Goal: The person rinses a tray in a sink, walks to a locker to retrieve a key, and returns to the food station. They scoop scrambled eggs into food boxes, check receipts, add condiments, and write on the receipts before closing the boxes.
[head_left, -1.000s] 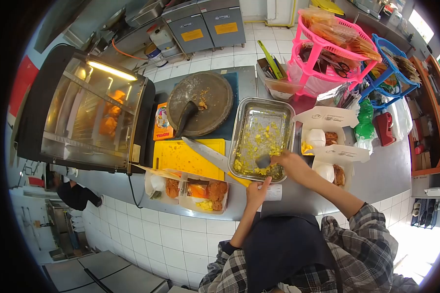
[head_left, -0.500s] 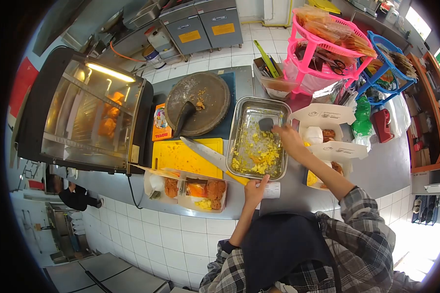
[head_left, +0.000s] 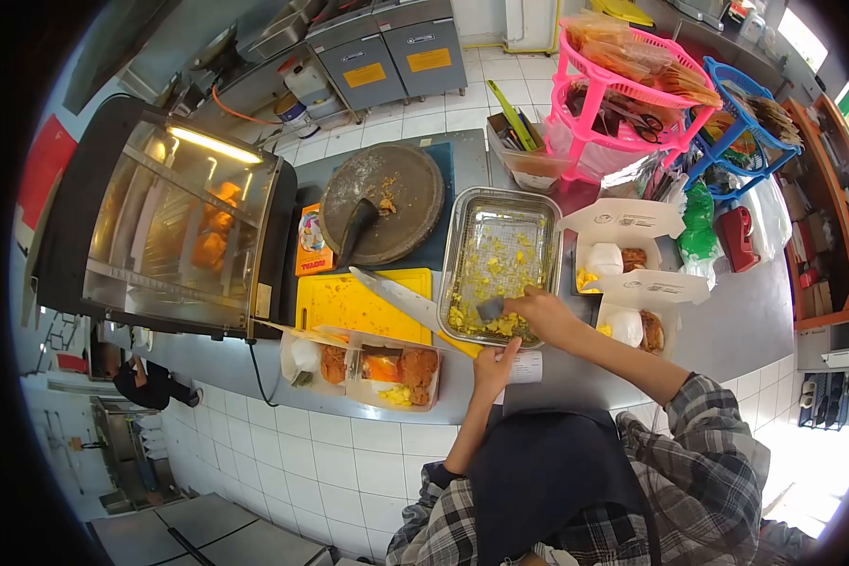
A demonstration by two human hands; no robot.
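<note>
My right hand [head_left: 545,316] is closed on a dark grey spatula [head_left: 490,309], its blade low in the near part of a rectangular metal tray [head_left: 507,193]. Crumbled yellow food [head_left: 519,259] is scattered over the tray's mesh bottom, thicker toward the near end. At the near rim, my left hand [head_left: 493,370] grips the tray's edge. Just left of the tray lies a large knife [head_left: 391,294] with a yellow handle, partly over a yellow cutting board [head_left: 335,302]. A white paper slip [head_left: 525,368] lies beside my left hand.
Open food boxes with chicken stand front left [head_left: 387,394]; others with rice and chicken [head_left: 635,325] are at right. A stone mortar [head_left: 410,231] with a dark pestle [head_left: 357,231] sits behind the board. A lit display cabinet [head_left: 174,222] and pink basket rack [head_left: 585,104] flank the counter.
My right hand and the spatula have moved from the tray's far right part toward its near end, among the yellow food. My left hand stays on the rim.
</note>
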